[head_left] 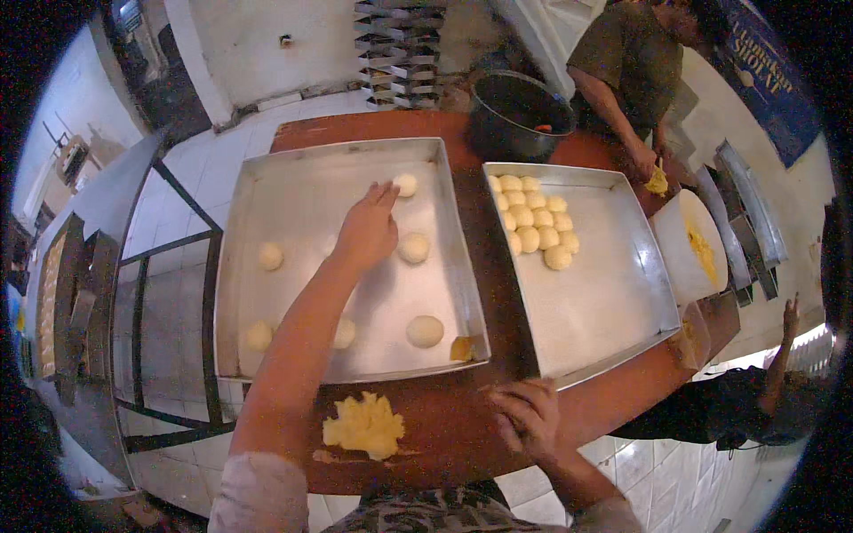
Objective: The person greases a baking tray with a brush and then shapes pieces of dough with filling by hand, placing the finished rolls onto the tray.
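My left hand [367, 229] reaches over the left metal tray [373, 160], fingers stretched out, their tips at the left edge of a pale dough ball [405, 185]. Several more balls sit widely spaced in that tray, one dough ball [413, 248] just right of my wrist; my forearm partly covers others. My right hand [529, 417] hovers by the near end of the right tray, fingers loosely bent and apart, with nothing visible in them. Between my arms, a crumbly yellow lump of dough [364, 426] lies on the brown table [453, 400].
The right metal tray [586, 320] holds closely packed dough balls [533, 213] at its far left. Behind stands a black bucket [520, 115]. A co-worker's hand [644, 162] holds yellow stuff near a white container [689, 249]. Another person's arm [782, 342] shows at right. A black metal frame [213, 329] stands left.
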The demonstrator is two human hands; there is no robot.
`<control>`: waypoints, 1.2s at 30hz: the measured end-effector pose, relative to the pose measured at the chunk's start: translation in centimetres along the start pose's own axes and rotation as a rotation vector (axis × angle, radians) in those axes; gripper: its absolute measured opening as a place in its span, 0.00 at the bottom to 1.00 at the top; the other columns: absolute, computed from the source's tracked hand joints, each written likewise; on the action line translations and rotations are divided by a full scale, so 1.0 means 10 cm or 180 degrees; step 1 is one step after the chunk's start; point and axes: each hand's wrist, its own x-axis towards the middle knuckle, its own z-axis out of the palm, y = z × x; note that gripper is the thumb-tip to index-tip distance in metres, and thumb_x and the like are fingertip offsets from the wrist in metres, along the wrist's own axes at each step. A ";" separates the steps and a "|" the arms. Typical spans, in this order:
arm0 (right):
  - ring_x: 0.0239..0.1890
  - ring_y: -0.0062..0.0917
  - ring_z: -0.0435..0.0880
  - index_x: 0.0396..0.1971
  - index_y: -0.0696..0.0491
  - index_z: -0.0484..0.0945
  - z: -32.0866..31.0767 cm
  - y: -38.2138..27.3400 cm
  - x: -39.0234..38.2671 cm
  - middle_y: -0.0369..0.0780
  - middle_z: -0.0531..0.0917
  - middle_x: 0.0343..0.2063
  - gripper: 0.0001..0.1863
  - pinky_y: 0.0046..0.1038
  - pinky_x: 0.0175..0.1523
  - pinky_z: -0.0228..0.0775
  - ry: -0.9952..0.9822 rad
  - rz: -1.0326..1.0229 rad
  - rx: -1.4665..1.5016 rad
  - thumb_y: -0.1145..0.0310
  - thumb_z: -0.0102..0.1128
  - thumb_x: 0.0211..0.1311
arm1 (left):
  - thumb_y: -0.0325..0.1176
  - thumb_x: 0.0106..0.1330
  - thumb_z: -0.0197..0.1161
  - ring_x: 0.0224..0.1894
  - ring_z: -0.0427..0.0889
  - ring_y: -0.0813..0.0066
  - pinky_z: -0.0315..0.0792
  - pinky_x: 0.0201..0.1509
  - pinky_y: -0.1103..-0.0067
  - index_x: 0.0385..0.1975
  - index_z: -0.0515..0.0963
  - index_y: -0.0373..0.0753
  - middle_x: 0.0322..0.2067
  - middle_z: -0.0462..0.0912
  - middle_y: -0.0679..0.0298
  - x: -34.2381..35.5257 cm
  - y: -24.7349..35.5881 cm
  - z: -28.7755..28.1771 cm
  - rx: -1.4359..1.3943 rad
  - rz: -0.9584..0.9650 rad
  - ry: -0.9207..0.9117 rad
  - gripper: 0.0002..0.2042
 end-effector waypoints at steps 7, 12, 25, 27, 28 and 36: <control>0.59 0.51 0.57 0.57 0.49 0.64 -0.03 0.47 -1.14 0.54 0.61 0.57 0.32 0.51 0.61 0.49 0.0242 0.1237 -0.0738 0.61 0.60 0.48 | 0.32 0.57 0.51 0.67 0.50 0.58 0.51 0.64 0.54 0.61 0.57 0.37 0.65 0.51 0.55 0.56 0.06 0.56 0.1297 -0.0597 -0.0902 0.29; 0.61 0.53 0.53 0.58 0.49 0.61 0.02 0.62 -1.34 0.54 0.56 0.60 0.32 0.51 0.63 0.44 0.0547 0.1245 -0.0441 0.60 0.57 0.50 | 0.36 0.55 0.59 0.51 0.70 0.56 0.64 0.55 0.63 0.43 0.76 0.38 0.46 0.75 0.55 0.72 0.82 0.56 0.0928 0.0236 0.0695 0.16; 0.60 0.51 0.57 0.55 0.55 0.65 0.02 0.64 -1.31 0.53 0.59 0.58 0.29 0.46 0.63 0.51 0.0667 0.1313 -0.0188 0.70 0.59 0.51 | 0.34 0.58 0.55 0.46 0.74 0.63 0.68 0.52 0.69 0.36 0.76 0.40 0.38 0.77 0.57 0.51 1.84 0.55 -0.0381 0.0529 -0.0955 0.09; 0.57 0.48 0.64 0.55 0.60 0.63 0.05 0.59 -1.29 0.52 0.67 0.53 0.27 0.43 0.62 0.54 0.0742 0.1267 -0.0124 0.74 0.55 0.52 | 0.35 0.59 0.57 0.41 0.77 0.66 0.70 0.47 0.73 0.36 0.76 0.38 0.35 0.78 0.58 0.21 1.83 0.02 -0.1478 0.0475 -0.0578 0.09; 0.55 0.47 0.66 0.53 0.61 0.65 0.10 0.53 -1.25 0.52 0.69 0.51 0.25 0.41 0.60 0.57 0.0718 0.1094 0.0242 0.76 0.54 0.53 | 0.38 0.58 0.59 0.38 0.77 0.66 0.70 0.44 0.72 0.37 0.76 0.38 0.32 0.79 0.58 -0.08 1.81 -0.24 -0.2052 0.0526 -0.0317 0.12; 0.51 0.38 0.72 0.50 0.47 0.73 0.86 -0.25 -0.08 0.38 0.76 0.49 0.20 0.37 0.54 0.66 -0.1681 0.0854 0.1382 0.74 0.55 0.55 | 0.37 0.63 0.57 0.38 0.75 0.77 0.69 0.43 0.80 0.41 0.75 0.36 0.35 0.78 0.60 -2.24 1.44 -1.37 -0.1838 -0.2429 0.0325 0.13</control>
